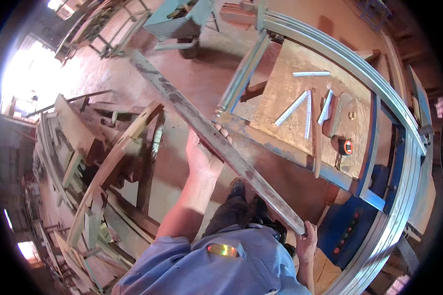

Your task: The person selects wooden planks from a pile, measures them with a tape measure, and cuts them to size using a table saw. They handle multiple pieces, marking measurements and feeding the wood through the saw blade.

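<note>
A long, narrow wooden board (241, 166), brownish grey with darker patches, slants across the view from the upper left down to the lower right. My left hand (204, 153) supports it near the middle from beneath, fingers curled over its far edge. At the board's near right end, my right hand (306, 241) grips the tip. The board hangs in the air in front of my body, beside the blue-framed machine table. Part of each hand's grip is hidden by the board.
A machine with a metal rail (403, 206) and a wooden panel (285, 64) stands at right. On the panel lie a folding ruler (291, 108) and an orange-black tape measure (346, 147). Piled timber (108, 162) is at left; a wheelbarrow (179, 22) stands at the far side.
</note>
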`<state>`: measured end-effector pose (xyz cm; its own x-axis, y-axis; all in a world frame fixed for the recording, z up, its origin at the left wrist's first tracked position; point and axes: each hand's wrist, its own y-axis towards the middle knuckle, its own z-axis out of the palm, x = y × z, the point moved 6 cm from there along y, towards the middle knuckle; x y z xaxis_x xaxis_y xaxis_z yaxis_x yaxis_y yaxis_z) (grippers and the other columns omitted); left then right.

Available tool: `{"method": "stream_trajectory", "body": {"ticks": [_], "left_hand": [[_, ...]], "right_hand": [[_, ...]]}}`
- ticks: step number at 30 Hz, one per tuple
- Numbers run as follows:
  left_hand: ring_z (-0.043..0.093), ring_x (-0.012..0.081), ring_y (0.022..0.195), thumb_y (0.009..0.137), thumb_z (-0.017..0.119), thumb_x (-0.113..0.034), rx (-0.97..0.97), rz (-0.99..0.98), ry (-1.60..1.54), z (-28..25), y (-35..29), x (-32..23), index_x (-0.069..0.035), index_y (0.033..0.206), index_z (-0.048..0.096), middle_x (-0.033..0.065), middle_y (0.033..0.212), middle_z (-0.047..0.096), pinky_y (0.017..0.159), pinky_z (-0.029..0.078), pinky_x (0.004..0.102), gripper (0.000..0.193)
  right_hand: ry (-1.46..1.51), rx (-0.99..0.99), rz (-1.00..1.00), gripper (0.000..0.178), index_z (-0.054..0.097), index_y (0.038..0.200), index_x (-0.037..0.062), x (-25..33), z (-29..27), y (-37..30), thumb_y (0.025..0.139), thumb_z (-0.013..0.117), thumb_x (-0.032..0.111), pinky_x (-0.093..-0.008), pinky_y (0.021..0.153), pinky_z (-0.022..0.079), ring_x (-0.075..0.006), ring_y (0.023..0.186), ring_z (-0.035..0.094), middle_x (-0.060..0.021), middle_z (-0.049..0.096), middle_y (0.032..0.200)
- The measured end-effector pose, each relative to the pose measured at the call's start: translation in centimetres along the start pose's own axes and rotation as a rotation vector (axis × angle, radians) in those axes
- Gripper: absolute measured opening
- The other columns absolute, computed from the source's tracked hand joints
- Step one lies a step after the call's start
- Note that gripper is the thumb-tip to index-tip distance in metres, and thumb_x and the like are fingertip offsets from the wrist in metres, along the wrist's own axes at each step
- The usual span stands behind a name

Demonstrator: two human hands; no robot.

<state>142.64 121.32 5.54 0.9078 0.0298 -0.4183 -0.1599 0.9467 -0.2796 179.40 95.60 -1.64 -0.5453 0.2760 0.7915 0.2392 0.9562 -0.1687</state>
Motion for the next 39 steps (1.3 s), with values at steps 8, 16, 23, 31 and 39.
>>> {"method": "stream_trajectory", "body": {"ticks": [8,16,23,31,39], "left_hand": [[0.06,0.0269,0.113,0.097,0.06,-0.02,0.002,-0.199,0.288,0.3,1.3,5.9,-0.006,0.117,0.06,0.009,0.117,0.064,0.105,0.042,0.0472,0.025],[0.057,0.0284,0.118,0.093,0.059,-0.015,0.103,-0.24,0.458,5.5,-1.0,12.4,-0.002,0.125,0.057,0.0102,0.122,0.062,0.107,0.04,0.0472,0.034],[0.055,0.026,0.12,0.094,0.06,-0.019,0.208,-0.207,0.374,9.4,-3.5,17.5,-0.007,0.127,0.056,0.0055,0.124,0.061,0.108,0.038,0.046,0.036],[0.055,0.021,0.117,0.09,0.072,-0.021,0.204,-0.167,0.438,8.1,-4.0,19.9,-0.013,0.12,0.062,0.0008,0.118,0.062,0.106,0.04,0.0463,0.033],[0.053,0.0251,0.118,0.091,0.071,-0.029,0.149,-0.192,0.389,7.8,-1.5,21.4,-0.011,0.135,0.049,0.0038,0.124,0.057,0.105,0.041,0.0484,0.053]], "right_hand": [[0.555,-0.066,0.412,0.037,0.063,0.114,-0.0034,-4.0,-2.7,-2.3,0.098,0.053,0.029,-0.0321,0.066,0.056,-0.0164,0.066,0.063,-0.0107,0.067,0.088],[0.666,-0.076,0.569,0.053,0.056,0.083,0.0026,-9.4,-8.7,-2.2,0.104,0.041,0.049,-0.0306,0.042,0.047,-0.0145,0.039,0.046,-0.0068,0.05,0.05],[0.633,0.099,0.636,0.065,0.055,0.063,0.0068,-11.3,-15.3,1.0,0.103,0.037,0.055,-0.0329,0.036,0.042,-0.0155,0.034,0.042,-0.0057,0.045,0.044],[0.553,0.337,0.78,0.064,0.066,0.086,-0.0024,-13.2,-17.3,2.8,0.102,0.039,0.054,-0.0332,0.039,0.045,-0.0196,0.039,0.052,-0.0116,0.057,0.054],[-0.132,0.335,0.39,0.037,0.064,0.102,-0.0068,-14.2,-18.2,8.1,0.097,0.057,0.03,-0.0325,0.07,0.048,-0.0168,0.07,0.058,-0.0167,0.064,0.071]]}}
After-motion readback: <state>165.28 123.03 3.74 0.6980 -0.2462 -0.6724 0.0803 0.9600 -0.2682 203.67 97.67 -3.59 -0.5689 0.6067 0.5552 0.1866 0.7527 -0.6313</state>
